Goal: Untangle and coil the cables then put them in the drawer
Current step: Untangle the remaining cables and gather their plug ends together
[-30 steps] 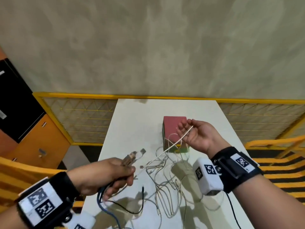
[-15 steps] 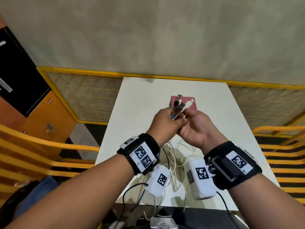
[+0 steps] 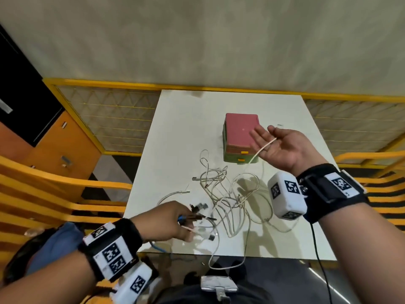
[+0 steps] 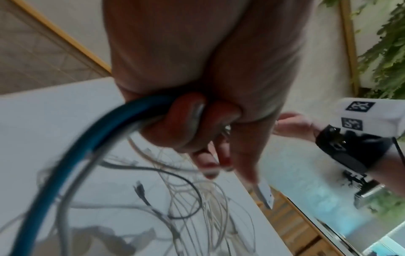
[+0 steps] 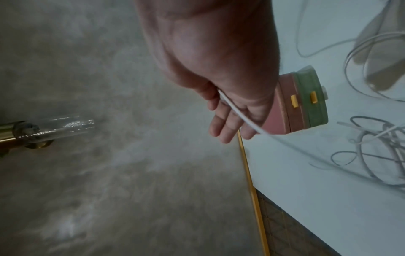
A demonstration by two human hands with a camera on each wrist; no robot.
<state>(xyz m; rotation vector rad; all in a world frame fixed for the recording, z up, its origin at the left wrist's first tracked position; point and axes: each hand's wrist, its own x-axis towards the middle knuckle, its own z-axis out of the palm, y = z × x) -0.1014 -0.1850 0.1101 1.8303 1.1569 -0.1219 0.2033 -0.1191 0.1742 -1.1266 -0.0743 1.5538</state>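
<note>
On the white table [image 3: 186,128] stands a small drawer box [image 3: 241,137] with a pink top, green body and yellow handles. In front of it lies a tangle of white cables [image 3: 228,198]. Low over the table's near edge, my left hand [image 3: 186,220] grips a bundle of cable ends, among them a blue cable [image 4: 65,155] and black plugs. My right hand [image 3: 262,133] is raised palm up beside the box, fingers straight. One white cable [image 5: 241,117] lies across its palm and runs down to the tangle. In the right wrist view the box [image 5: 302,102] sits just past the fingers.
Yellow railings [image 3: 219,88] border the table behind and at both sides. An orange cabinet [image 3: 54,150] stands at the left. One white cable loop [image 3: 228,264] hangs over the table's near edge. A white device [image 3: 219,286] sits at my waist.
Half a second ago both hands met above the box holding plug ends. They have parted: the left went down and left with the bundle, the right went right with a white cable.
</note>
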